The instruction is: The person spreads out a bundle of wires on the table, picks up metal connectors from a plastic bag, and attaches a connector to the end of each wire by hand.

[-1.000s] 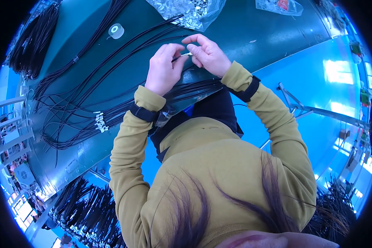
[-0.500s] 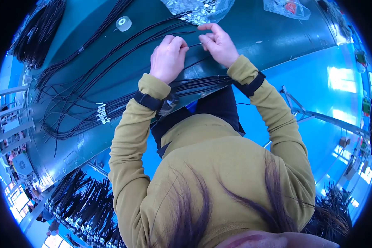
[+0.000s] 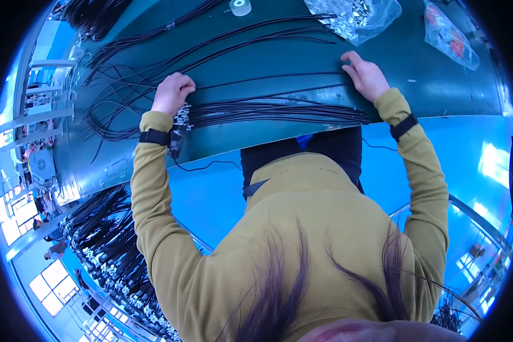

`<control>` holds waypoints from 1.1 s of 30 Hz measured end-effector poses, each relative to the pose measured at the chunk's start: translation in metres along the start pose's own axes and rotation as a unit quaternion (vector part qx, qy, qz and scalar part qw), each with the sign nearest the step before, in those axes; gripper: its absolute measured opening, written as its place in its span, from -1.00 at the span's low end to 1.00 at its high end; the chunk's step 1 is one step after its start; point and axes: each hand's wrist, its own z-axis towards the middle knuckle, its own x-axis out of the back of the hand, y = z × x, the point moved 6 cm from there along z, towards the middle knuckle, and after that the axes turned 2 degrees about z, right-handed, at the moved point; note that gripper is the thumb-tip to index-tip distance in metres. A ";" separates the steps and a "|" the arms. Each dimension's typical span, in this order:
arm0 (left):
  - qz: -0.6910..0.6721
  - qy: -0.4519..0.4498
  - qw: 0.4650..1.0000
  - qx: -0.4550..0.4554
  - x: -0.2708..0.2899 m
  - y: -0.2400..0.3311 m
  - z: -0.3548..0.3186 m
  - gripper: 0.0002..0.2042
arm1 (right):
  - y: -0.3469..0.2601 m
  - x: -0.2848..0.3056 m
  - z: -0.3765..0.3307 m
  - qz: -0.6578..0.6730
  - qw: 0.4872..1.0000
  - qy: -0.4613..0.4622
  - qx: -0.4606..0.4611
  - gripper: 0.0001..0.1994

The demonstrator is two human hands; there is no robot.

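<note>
A thin black cable (image 3: pixel 268 78) runs nearly straight between my two hands over the green table. My left hand (image 3: pixel 174 94) has its fingers closed on the cable's left part. My right hand (image 3: pixel 368 77) pinches near its right end, with thumb and forefinger curled; the very tip is hard to make out. Just below lies a bundle of black cables (image 3: pixel 279 112), with small silvery-white connectors (image 3: pixel 182 117) at its left end, beside my left wrist. More loose black cables (image 3: pixel 228 45) fan across the table beyond my hands.
Clear plastic bag of small metal parts (image 3: pixel 356 20) lies at the far side; another bag with red pieces (image 3: pixel 453 43) is farther right. A tape roll (image 3: pixel 240 7) sits at the top. The green table's near edge (image 3: pixel 222 149) runs before me. Cable bundles (image 3: pixel 105 233) hang lower left.
My hands have moved wide apart, the left one leftward and the right one rightward, and the cable now stretches between them. The view has shifted, too.
</note>
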 end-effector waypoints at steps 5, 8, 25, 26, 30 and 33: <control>-0.056 -0.056 0.996 0.045 0.009 -0.003 -0.021 -0.96 | -0.018 0.001 -0.036 0.037 0.998 -0.033 0.027 -0.87; -0.060 -0.070 0.994 0.058 0.011 -0.001 -0.023 -0.96 | -0.028 0.002 -0.051 0.055 0.995 -0.076 0.014 -0.88; -0.024 -0.049 0.998 0.006 0.009 0.015 -0.018 -0.91 | 0.024 0.098 0.085 0.119 0.958 0.057 -0.256 -0.86; -0.018 -0.046 0.999 0.017 0.010 0.016 -0.020 -0.91 | 0.020 0.096 0.096 0.030 0.971 0.054 -0.229 -0.86; -0.066 -0.050 0.995 0.050 0.008 0.017 -0.015 -0.90 | 0.008 0.074 0.135 -0.315 0.942 0.049 -0.102 -0.77; -0.086 -0.065 0.993 0.037 0.011 0.019 -0.017 -0.88 | 0.034 0.052 0.146 -0.269 0.960 0.045 0.054 -0.73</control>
